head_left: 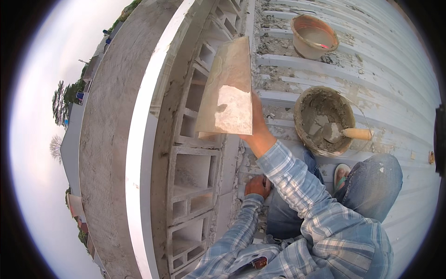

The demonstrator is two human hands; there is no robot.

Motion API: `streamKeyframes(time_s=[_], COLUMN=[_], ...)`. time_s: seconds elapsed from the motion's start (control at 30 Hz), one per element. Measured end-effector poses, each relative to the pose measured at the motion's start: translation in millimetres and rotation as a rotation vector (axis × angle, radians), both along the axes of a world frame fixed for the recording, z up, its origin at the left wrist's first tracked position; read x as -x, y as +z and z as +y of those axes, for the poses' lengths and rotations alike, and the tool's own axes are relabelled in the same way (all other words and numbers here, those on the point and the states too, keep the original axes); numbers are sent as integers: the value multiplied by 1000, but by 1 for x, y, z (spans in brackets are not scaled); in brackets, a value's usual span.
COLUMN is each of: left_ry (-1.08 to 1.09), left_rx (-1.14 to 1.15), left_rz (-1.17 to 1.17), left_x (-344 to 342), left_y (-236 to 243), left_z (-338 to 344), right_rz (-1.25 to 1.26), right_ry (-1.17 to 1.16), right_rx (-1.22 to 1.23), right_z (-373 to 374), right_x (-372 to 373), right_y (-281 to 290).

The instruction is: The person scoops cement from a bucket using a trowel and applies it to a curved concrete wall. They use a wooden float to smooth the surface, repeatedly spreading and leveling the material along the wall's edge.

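Observation:
My right hand [263, 132] grips a rectangular plastering trowel [232, 111], held tilted above the row of hollow concrete blocks [191, 171]. Its broad face shows in full, with a pale wet patch on it; the handle and most of my fingers are hidden behind the plate. Lower down, beside the blocks and my knee, my left hand [258, 186] is closed with curled fingers, and what lies inside them is hidden. To the right stands a bucket of grey mortar [301, 109], with a wooden-handled trowel [357, 134] resting in it.
A second bucket [306, 49] with greyish liquid stands farther off on the ribbed metal roof [395, 88], among mortar crumbs. A long white edge strip [139, 139] borders the blocks on the left; past it lies a drop to bare ground [107, 139]. My sandalled foot [342, 174] is near the mortar bucket.

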State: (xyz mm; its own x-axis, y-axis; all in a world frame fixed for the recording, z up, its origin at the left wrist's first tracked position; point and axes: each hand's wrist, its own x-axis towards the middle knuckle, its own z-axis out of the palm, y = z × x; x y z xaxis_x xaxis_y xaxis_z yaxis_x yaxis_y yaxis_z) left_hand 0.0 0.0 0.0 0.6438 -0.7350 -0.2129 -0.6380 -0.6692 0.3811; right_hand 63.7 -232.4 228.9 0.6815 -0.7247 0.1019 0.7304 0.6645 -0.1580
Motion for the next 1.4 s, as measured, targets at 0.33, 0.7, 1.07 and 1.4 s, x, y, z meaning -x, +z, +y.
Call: streamKeyframes(time_s=[0.33,0.7,1.07,1.4], left_ry=[-60,-81,-1,-36], left_rx=[14,-19,65,-10], left_rz=[-65,-68,51,-52], left_x=[9,8,2,8], left_y=[-7,-5,-34,-1], left_z=[0,-1,14,0], right_rz=[135,129,-174,366], right_ry=[26,183,337,-56], right_rx=[-48,-155,-49,334], right_z=[-107,-54,50,2], right_x=[-66,-39,15,21], right_y=[-9,4,-1,-8])
